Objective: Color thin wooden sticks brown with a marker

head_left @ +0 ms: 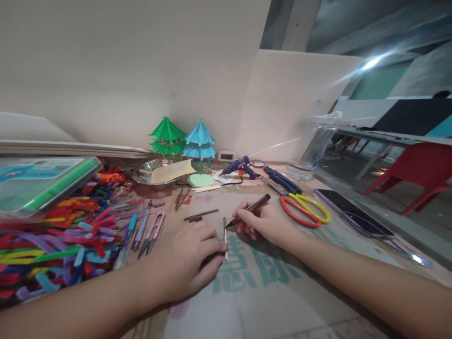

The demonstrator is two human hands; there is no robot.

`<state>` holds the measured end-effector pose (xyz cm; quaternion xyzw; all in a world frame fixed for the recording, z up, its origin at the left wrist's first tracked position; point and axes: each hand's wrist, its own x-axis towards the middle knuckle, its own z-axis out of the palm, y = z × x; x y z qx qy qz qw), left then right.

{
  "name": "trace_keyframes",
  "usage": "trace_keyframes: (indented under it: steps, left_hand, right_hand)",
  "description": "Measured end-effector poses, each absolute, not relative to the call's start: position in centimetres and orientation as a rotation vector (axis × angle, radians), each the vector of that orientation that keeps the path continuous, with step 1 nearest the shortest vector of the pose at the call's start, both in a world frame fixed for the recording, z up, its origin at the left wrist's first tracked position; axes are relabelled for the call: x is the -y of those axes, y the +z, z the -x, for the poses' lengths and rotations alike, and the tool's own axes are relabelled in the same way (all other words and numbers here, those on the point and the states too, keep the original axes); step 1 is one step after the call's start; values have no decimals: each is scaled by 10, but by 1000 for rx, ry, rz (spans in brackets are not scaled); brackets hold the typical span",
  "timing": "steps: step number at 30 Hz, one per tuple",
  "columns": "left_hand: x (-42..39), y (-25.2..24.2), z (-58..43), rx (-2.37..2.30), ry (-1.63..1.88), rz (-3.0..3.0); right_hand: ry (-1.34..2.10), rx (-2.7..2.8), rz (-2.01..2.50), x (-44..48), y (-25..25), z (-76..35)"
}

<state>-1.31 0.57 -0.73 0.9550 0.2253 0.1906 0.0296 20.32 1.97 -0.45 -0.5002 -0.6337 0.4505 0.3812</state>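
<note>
My left hand (189, 261) rests on the cardboard sheet (268, 292), fingers closed, pinning the near end of a thin wooden stick (225, 238) that lies pointing away from me. My right hand (263, 221) grips a brown marker pen (249, 209) in a writing hold. The pen's tip touches the stick near its far end. A couple of brown-coloured sticks (200, 215) lie just beyond my left hand.
A heap of coloured pipe cleaners (60, 235) fills the left. Thread snips and pens (146, 230) lie beside it. Red and yellow scissors (305, 209), a blue glue gun (240, 167), green and blue paper trees (183, 139), a metal dish (155, 172), a phone (356, 214) and a plastic jar (314, 150) stand around.
</note>
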Motion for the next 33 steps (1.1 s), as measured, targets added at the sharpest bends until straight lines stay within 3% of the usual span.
trace_keyframes:
  steps: [33]
  left_hand:
    - [-5,-7,13,-700,567,-2951]
  right_hand:
    - [1173,1665,1249,-16,-4,-204]
